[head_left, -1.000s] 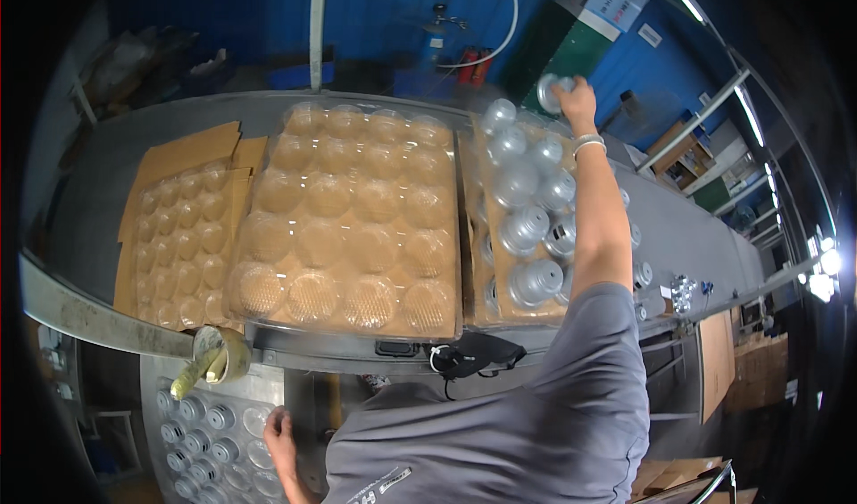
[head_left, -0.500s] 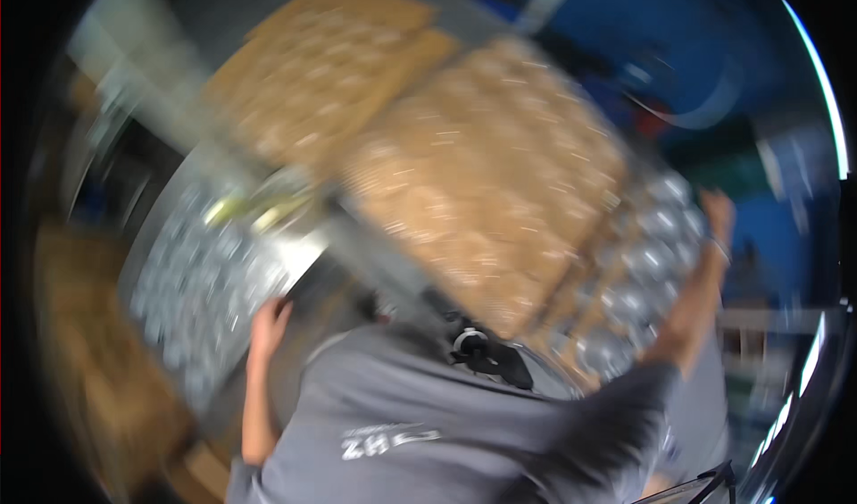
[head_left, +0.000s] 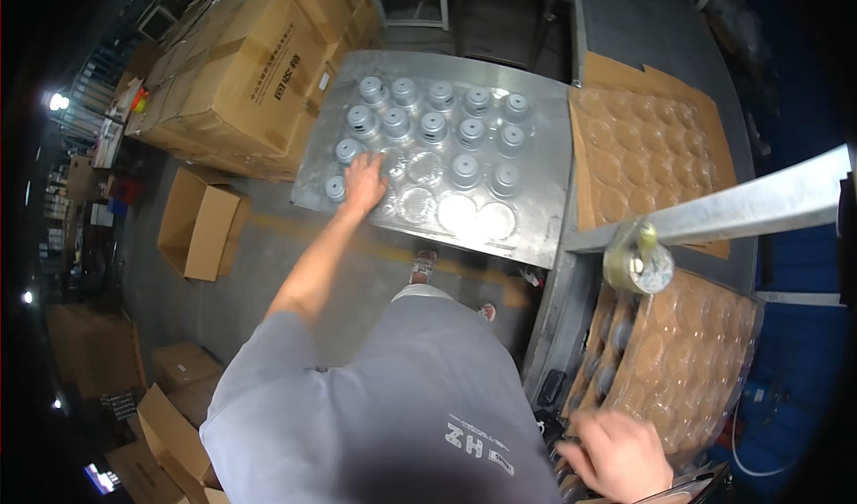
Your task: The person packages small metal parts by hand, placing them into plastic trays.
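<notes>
My left hand (head_left: 364, 185) reaches over a shiny metal table (head_left: 546, 191), fingers spread and palm down, beside a grey cup-shaped part (head_left: 348, 151). Whether the fingertips touch that part, I cannot tell. Several like parts stand upright in rows, and another grey part (head_left: 335, 188) sits by my wrist. Round clear plastic pockets (head_left: 417, 205) show on the table to the right of this hand. My right hand (head_left: 622, 455) is low at the right, slightly blurred, thumb apart from the bent fingers, with nothing visible in it. It is near a brown sheet with clear domed pockets (head_left: 692, 361).
Large cardboard cartons (head_left: 237, 84) stand beyond the table's left end, with an open carton (head_left: 203, 227) on the floor. Another pocketed sheet (head_left: 643, 147) lies at the right. A metal beam (head_left: 732, 202) crosses there, with a roll of tape (head_left: 650, 267) at it.
My view has swung left from the pocketed sheets to the metal table. My left hand is now over the grey parts; my right hand has left the right-hand stack's far edge and is closer to me.
</notes>
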Tool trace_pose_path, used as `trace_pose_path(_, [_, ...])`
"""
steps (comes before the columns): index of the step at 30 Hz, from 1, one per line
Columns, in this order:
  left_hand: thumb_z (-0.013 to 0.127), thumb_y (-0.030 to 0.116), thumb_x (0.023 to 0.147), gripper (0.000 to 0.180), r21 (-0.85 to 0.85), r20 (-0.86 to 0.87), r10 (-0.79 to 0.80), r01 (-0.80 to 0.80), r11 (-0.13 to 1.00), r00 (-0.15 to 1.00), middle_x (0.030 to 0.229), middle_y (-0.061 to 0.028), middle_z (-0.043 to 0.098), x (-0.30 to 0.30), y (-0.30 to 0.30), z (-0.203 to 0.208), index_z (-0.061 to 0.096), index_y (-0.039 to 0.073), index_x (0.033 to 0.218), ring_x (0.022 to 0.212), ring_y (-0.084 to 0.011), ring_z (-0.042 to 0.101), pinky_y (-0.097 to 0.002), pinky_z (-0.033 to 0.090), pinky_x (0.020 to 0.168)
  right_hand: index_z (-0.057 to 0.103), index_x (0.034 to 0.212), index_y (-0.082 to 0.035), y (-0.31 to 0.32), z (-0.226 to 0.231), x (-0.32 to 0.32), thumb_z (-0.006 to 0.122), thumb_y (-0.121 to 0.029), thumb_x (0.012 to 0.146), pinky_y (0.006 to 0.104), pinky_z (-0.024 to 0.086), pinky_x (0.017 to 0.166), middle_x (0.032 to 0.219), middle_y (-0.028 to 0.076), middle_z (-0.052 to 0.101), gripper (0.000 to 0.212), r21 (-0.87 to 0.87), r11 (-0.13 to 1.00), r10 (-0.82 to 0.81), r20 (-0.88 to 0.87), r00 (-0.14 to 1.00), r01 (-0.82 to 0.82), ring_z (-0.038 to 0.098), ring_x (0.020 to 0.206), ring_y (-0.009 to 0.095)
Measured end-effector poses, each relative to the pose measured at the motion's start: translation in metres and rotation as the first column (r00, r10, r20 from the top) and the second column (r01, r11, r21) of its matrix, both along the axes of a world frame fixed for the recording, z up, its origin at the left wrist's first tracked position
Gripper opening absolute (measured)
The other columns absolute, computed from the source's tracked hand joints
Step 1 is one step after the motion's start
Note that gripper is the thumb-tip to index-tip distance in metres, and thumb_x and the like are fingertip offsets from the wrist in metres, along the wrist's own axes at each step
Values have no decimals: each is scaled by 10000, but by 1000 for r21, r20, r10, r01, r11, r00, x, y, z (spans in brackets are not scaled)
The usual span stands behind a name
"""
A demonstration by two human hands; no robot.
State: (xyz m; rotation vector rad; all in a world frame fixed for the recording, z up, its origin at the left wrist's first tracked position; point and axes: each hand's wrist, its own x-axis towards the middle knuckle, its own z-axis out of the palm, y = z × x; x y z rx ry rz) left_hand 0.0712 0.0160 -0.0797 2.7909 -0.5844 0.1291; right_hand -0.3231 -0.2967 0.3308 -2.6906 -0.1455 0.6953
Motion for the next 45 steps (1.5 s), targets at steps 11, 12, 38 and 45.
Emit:
trace_pose_path(11, [806, 297, 669, 803, 214, -350, 272, -207, 955, 896, 1386, -212, 489, 35, 118, -41, 493, 153, 1395, 1262, -428, 485, -498, 451, 1025, 585, 926, -12, 85, -159, 198, 652, -168, 864, 405, 546, 684, 843, 137, 651, 181, 73, 967, 197, 396, 897, -244, 676, 802, 297])
trace_pose_path(12, [809, 295, 690, 789, 107, -358, 294, -274, 956, 886, 1366, -194, 513, 32, 115, -28, 485, 125, 1389, 1248, -408, 509, -491, 464, 1016, 598, 968, 0, 90, -175, 205, 658, -193, 881, 414, 546, 705, 881, 151, 668, 221, 137, 970, 141, 355, 924, -200, 681, 831, 314])
trace_pose_path(38, [688, 130, 883, 305, -754, -140, -586, 297, 586, 798, 988, -92, 645, -138, -114, 212, 634, -22, 1142, 970, -173, 589, -326, 453, 879, 405, 1424, 40, 21, -222, 126, 546, -345, 1014, 340, 586, 780, 1225, 132, 580, 580, 896, -289, -568, -444, 694, 336, 602, 1084, 185])
trace_pose_path(45, [671, 158, 937, 253, -795, -606, -720, -240, 557, 337, 983, -18, 657, -141, -111, 201, 635, -12, 1121, 912, -82, 585, -257, 476, 793, 397, 1438, 38, 23, -232, 118, 512, -331, 1032, 330, 602, 754, 1183, 125, 584, 561, 862, -140, -631, -457, 627, 487, 626, 1027, 181])
